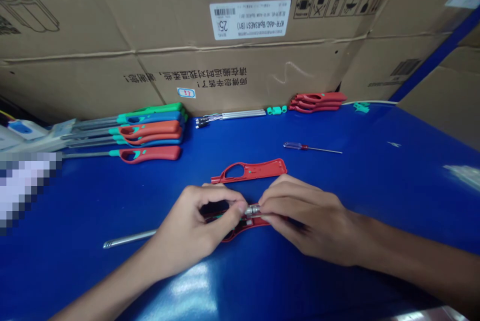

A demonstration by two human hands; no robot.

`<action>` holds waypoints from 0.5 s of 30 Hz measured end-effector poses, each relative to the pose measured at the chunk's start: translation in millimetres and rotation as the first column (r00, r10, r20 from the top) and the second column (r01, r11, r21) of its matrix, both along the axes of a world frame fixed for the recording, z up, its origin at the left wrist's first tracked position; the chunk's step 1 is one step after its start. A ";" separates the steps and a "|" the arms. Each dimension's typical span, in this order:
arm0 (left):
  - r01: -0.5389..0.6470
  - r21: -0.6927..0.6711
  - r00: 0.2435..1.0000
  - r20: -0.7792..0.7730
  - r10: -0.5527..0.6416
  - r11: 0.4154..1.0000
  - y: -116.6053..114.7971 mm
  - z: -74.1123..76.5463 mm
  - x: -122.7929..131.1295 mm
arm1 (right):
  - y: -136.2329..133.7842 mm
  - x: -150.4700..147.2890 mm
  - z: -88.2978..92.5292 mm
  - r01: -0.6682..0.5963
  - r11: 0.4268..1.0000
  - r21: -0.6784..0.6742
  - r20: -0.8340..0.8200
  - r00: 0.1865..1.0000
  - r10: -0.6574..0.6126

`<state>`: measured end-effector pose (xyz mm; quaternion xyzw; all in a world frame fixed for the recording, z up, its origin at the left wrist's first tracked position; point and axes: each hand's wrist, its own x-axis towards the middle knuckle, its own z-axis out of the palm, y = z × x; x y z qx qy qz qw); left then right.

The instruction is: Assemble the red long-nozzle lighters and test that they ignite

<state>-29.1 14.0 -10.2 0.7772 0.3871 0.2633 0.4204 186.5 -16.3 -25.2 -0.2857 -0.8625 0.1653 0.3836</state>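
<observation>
The left hand (189,226) and right hand (305,218) close on a red lighter body (251,222) above the blue worktop (375,186), pinching its silver fitting (252,210). A loosened pinch could drop the fitting near the red shell (249,171).

1. Left hand (191,226) and right hand (305,218) meet over the table, fingers pinching a silver metal fitting (252,210) from either side.
2. Red lighter shell (245,224) lies beneath both hands, largely hidden; green part visible inside.
3. Second red shell half (255,170) lies just beyond the hands.
4. Steel tube (129,239) lies just beside the left hand.
5. Farther off on the blue table (378,201): small screwdriver (311,147), assembled lighters (150,131), stacked red shells (317,102), teal collars (276,110), wired steel rods (230,114).
6. Behind: printed cardboard cartons (240,21).
</observation>
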 end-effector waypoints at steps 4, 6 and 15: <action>0.005 0.068 1.000 0.013 -0.006 0.998 -0.7 -1.6 -2.2 | 1.4 0.8 -0.3 0.012 1.000 -0.010 0.007 1.000 -0.012; -0.005 0.194 1.000 0.008 0.003 0.981 -0.2 -2.6 -3.9 | 2.3 1.4 -0.6 0.023 1.000 -0.007 0.003 1.000 -0.023; 0.034 0.462 0.999 0.015 -0.046 0.886 2.7 -5.0 -6.6 | 3.0 0.7 -0.2 0.049 0.999 -0.016 0.013 0.999 -0.049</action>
